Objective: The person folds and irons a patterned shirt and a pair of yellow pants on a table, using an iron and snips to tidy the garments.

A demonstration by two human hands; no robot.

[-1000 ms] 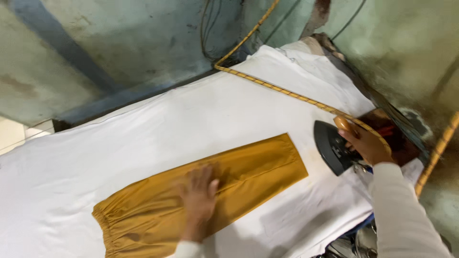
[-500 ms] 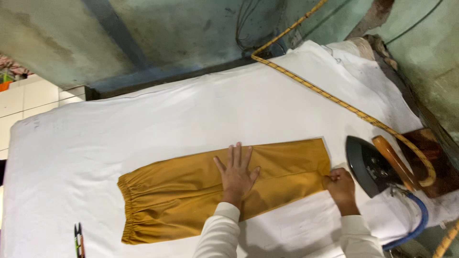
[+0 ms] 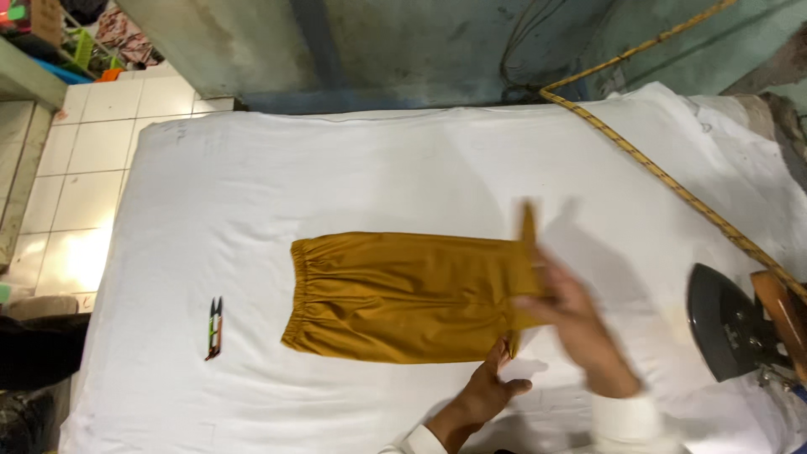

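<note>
Mustard-brown trousers (image 3: 403, 298) on a white sheet (image 3: 336, 168); yellow-and-dark braided cord (image 3: 672, 181).

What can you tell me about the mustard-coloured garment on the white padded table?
The mustard garment is smooth woven cloth, folded into a long flat shape with a gathered elastic band at its left end. It lies flat on the white cloth-covered table. At its right end the right hand lifts the edge upward, blurred, while the left hand touches the lower right corner.

The mustard-yellow garment (image 3: 403, 298) lies flat, elastic gathered waistband at the end far from both hands. The hem end is lifted and folding over, pinched under the right hand (image 3: 580, 328). The left hand (image 3: 483, 395) grips the lower hem corner just beside it.
</note>
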